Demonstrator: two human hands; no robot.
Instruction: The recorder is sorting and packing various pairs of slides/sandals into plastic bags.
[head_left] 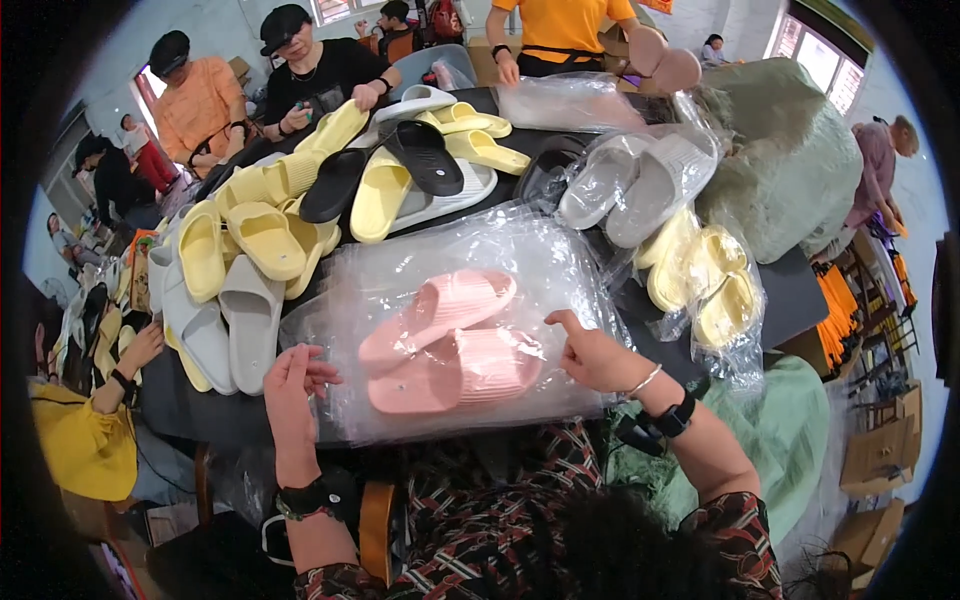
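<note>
Two pink slippers (455, 368) with ribbed straps lie side by side on a stack of clear plastic bags (480, 240) in front of me. I cannot tell whether the top film covers them. My left hand (297, 388) is at the left edge of the stack, its fingers stretched out and apart, with nothing in it. To the right of the slippers hovers my right hand (597, 356), its index finger extended toward them and the other fingers loosely curled. It holds nothing that I can see.
Yellow, grey and black slippers are heaped at the left and back of the dark table (660, 345). Bagged grey slippers (640, 185) and bagged yellow slippers (715, 280) lie to the right, beside a big green sack (785, 150). Other people stand across the table.
</note>
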